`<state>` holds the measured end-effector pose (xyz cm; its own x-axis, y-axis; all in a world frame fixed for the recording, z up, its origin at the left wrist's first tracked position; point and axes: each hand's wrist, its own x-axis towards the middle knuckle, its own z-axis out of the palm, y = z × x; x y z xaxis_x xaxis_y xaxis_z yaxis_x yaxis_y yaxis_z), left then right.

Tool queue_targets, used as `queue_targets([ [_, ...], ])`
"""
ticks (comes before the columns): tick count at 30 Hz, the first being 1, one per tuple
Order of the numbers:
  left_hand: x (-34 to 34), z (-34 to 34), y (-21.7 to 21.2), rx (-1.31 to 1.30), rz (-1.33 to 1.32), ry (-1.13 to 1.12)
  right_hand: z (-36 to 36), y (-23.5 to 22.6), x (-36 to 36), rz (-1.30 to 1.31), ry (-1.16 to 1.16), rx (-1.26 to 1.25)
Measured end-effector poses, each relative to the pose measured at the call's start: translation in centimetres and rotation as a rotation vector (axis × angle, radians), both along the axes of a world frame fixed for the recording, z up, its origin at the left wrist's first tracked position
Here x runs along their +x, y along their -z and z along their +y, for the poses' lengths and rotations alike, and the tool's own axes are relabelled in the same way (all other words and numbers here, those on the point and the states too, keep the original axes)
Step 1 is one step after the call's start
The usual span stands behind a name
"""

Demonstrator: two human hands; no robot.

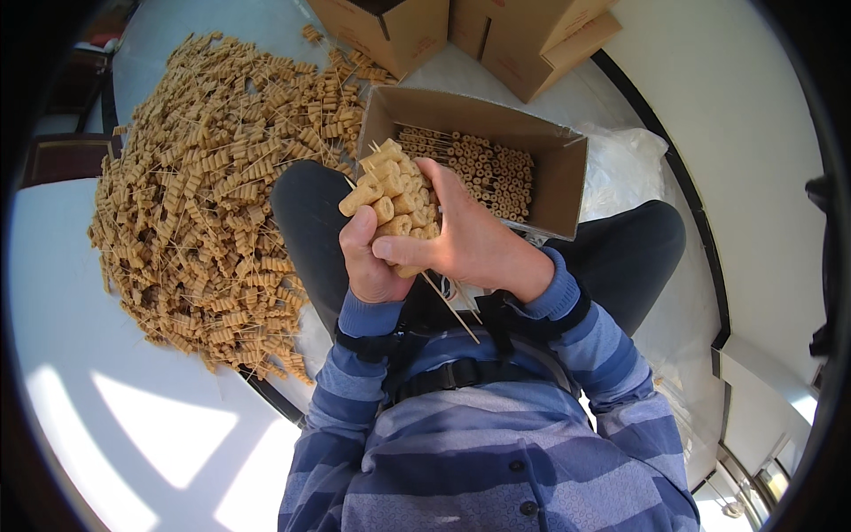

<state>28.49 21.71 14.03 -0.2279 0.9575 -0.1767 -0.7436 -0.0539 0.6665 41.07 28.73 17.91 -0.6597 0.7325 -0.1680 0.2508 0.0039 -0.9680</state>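
A bunch of skewers (403,197) threaded with tan, hollow tube-shaped pieces is gripped between both hands above my lap. My left hand (369,262) closes round the bunch from the left and below, thumb pressed on the pieces. From the right, my right hand (470,232) wraps it, with the thumb across its lower side. Bare stick ends poke out below toward my belly, and short tips show at the top. Just beyond my hands, an open cardboard box (561,182) holds rows of the same skewers (492,168), many with their ring-shaped ends up.
A large heap of loose skewers (222,195) spreads on the floor to my left. More cardboard boxes (523,44) stand at the back. Clear plastic sheeting (625,164) lies right of the open box. My bent knees (640,244) flank the box's near side. A white wall rises at right.
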Motion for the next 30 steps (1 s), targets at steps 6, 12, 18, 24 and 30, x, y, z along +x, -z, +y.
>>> queue_targets([
  [6, -2.2, 2.3, -0.1, 0.020, 0.081, 0.040, 2.9, -0.1, -2.1, -0.004, -0.012, 0.053],
  [12, -5.9, 5.4, 0.5, -0.056, 0.205, 0.030, 7.0, 1.5, -3.8, -0.136, -0.003, 0.053],
  [18, -16.1, 1.3, -0.1, 0.067, 0.200, -0.319, 11.3, 9.0, -2.3, -0.503, -0.031, 0.068],
  [24, -22.5, -5.8, 2.3, -0.246, 0.368, -0.584, 11.2, 19.8, -3.5, -0.800, -0.326, 0.243],
  [30, -21.4, -10.1, 9.4, -0.601, 0.434, -0.518, 9.9, 25.3, -4.9, -0.894, -0.442, 0.332],
])
